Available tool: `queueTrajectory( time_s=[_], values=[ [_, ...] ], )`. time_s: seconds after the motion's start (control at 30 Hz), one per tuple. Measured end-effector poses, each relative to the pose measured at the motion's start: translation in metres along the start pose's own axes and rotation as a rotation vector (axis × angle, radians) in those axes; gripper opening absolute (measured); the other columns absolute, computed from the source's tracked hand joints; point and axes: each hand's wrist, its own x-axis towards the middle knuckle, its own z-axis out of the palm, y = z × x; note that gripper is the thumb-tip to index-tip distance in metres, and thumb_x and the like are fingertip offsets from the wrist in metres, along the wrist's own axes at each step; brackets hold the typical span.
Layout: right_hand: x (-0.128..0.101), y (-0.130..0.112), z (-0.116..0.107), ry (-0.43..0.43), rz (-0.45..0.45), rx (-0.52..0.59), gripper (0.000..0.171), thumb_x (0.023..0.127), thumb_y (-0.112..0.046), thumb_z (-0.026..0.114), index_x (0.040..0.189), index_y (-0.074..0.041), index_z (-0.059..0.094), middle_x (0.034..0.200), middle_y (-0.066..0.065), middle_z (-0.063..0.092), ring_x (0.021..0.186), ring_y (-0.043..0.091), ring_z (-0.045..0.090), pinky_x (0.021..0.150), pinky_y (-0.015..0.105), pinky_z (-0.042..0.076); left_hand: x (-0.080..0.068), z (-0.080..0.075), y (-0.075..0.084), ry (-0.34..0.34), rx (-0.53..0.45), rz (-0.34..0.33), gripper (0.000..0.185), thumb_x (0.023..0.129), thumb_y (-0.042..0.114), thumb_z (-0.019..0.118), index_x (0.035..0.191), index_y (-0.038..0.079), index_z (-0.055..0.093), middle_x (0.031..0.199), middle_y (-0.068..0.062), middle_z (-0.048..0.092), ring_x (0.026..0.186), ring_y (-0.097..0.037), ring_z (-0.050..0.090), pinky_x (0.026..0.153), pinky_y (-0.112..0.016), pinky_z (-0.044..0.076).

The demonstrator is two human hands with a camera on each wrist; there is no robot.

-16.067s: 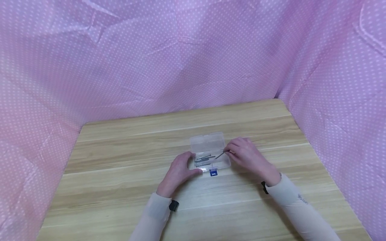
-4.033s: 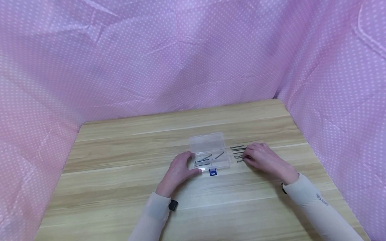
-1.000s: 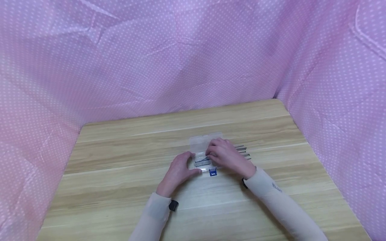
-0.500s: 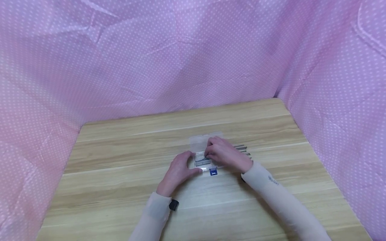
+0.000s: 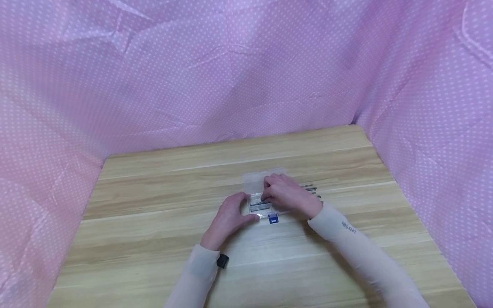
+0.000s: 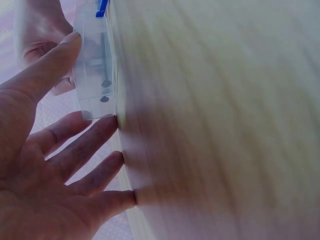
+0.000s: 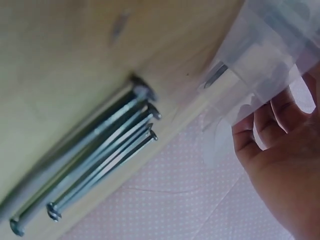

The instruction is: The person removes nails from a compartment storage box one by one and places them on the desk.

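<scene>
A clear plastic box with a blue latch stands on the table, its lid laid back. My left hand grips its left end, thumb at the front corner and fingertips at the back; the left wrist view shows the remaining fingers spread down to the table. My right hand reaches into the box from the right, pinching a nail at the fingertips. Another nail lies in front of it inside. Several steel nails lie side by side on the table, partly hidden behind the right wrist in the head view.
The wood-grain table surrounds the box. Pink dotted cloth hangs along the back and sides. A black band sits at the left wrist.
Several nails have gone from the box to the table on its right. Since 4 seconds ago my right hand has moved left from those nails into the box; the left hand stays put.
</scene>
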Motion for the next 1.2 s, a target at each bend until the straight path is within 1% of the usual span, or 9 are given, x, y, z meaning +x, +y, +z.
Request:
queueTrajectory(
  time_s=[0.13, 0.27, 0.57, 0.7, 0.8, 1.0, 1.2],
  values=[
    [0.0011, 0.0002, 0.0004, -0.006, -0.005, -0.014, 0.007, 0.093, -0.018, 0.079, 0.093, -0.024, 0.083, 0.090, -0.007, 0.053, 0.087, 0.015, 0.049, 0.083, 0.035, 0.046, 0.0005, -0.0003, -0.0002, 0.005, 0.003, 0.020, 0.064, 0.079, 0.035, 0.091, 0.129, 0.006, 0.065, 0.127, -0.012, 0.067, 0.123, -0.033, 0.059, 0.108, -0.049, 0.046],
    [0.0027, -0.0007, 0.0006, -0.005, -0.006, -0.012, 0.007, 0.093, -0.016, 0.077, 0.090, -0.022, 0.081, 0.091, -0.007, 0.053, 0.087, 0.016, 0.050, 0.083, 0.036, 0.045, 0.0001, -0.0012, 0.0000, 0.013, 0.006, 0.040, 0.064, 0.079, 0.035, 0.091, 0.129, 0.006, 0.065, 0.127, -0.012, 0.067, 0.123, -0.033, 0.059, 0.108, -0.049, 0.046],
    [0.0053, -0.0023, -0.0002, -0.043, 0.007, -0.024, 0.009, 0.095, -0.014, 0.074, 0.088, -0.018, 0.077, 0.095, -0.005, 0.056, 0.089, 0.016, 0.050, 0.085, 0.036, 0.047, 0.0016, -0.0010, -0.0005, 0.013, 0.011, 0.043, 0.063, 0.079, 0.035, 0.091, 0.128, 0.005, 0.064, 0.128, -0.013, 0.067, 0.124, -0.033, 0.059, 0.108, -0.049, 0.046],
    [0.0045, -0.0006, -0.0005, -0.035, -0.016, -0.039, 0.009, 0.096, -0.016, 0.073, 0.087, -0.018, 0.075, 0.096, -0.003, 0.056, 0.089, 0.016, 0.051, 0.084, 0.037, 0.047, 0.0026, -0.0008, -0.0009, 0.013, 0.012, 0.045, 0.064, 0.079, 0.035, 0.091, 0.129, 0.005, 0.065, 0.128, -0.012, 0.067, 0.123, -0.032, 0.060, 0.108, -0.049, 0.046],
    [0.0028, 0.0016, -0.0009, -0.023, -0.035, -0.036, 0.007, 0.095, -0.017, 0.075, 0.089, -0.018, 0.078, 0.094, -0.004, 0.055, 0.088, 0.016, 0.049, 0.082, 0.036, 0.046, 0.0031, -0.0004, -0.0011, 0.013, 0.016, 0.050, 0.064, 0.079, 0.035, 0.091, 0.129, 0.005, 0.065, 0.126, -0.013, 0.068, 0.122, -0.032, 0.060, 0.107, -0.049, 0.047],
    [0.0016, 0.0053, -0.0003, -0.028, -0.026, 0.007, 0.007, 0.094, -0.021, 0.077, 0.097, -0.023, 0.083, 0.091, -0.007, 0.052, 0.087, 0.014, 0.047, 0.082, 0.034, 0.044, 0.0027, -0.0005, -0.0011, -0.002, -0.003, 0.015, 0.065, 0.079, 0.035, 0.091, 0.130, 0.007, 0.064, 0.127, -0.011, 0.067, 0.122, -0.031, 0.060, 0.107, -0.049, 0.047],
    [0.0062, 0.0036, -0.0011, -0.020, -0.081, -0.033, 0.007, 0.092, -0.022, 0.080, 0.097, -0.023, 0.085, 0.091, -0.007, 0.054, 0.086, 0.015, 0.048, 0.085, 0.035, 0.046, 0.0006, -0.0025, -0.0005, -0.003, -0.017, 0.008, 0.065, 0.079, 0.036, 0.091, 0.131, 0.007, 0.064, 0.130, -0.011, 0.066, 0.125, -0.031, 0.058, 0.109, -0.049, 0.046]
  ],
)
